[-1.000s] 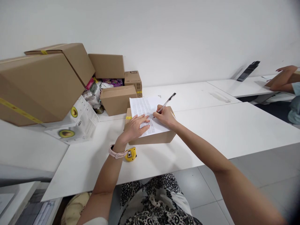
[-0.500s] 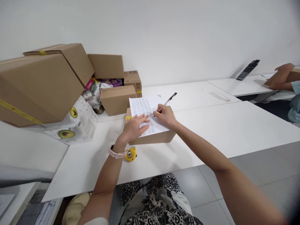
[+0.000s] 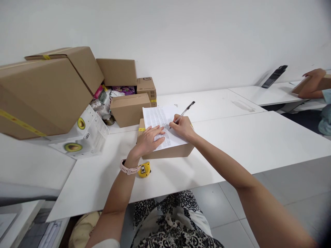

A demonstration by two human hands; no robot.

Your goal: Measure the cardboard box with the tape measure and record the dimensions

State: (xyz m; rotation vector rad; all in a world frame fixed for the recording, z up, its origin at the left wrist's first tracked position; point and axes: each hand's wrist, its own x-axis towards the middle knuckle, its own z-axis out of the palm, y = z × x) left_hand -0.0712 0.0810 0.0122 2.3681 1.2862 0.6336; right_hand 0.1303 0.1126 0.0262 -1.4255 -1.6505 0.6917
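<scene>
A white sheet of paper (image 3: 156, 115) with columns of small text lies on top of a cardboard box (image 3: 168, 152). My left hand (image 3: 150, 139) rests flat on the sheet's left side, fingers spread. With its fingers closed round a pen (image 3: 186, 109), my right hand (image 3: 182, 127) leans on the sheet's right part; the pen's lower end is at the paper, its dark end pointing up and right. A yellow tape measure (image 3: 144, 169) sits on the white table (image 3: 207, 165), beside my left wrist and in front of the box.
Large cardboard boxes (image 3: 38, 96) are stacked at the left on a white avocado-print box (image 3: 88, 141). Behind, an open carton holds packets, near a smaller closed box (image 3: 130, 109). A dark bottle (image 3: 274, 76) stands at the right, near another person's arm (image 3: 311, 84).
Hardly anything differs. The pen and my right hand have shifted very slightly; my left hand stays on the sheet. The other person's hand at the far right has moved a little.
</scene>
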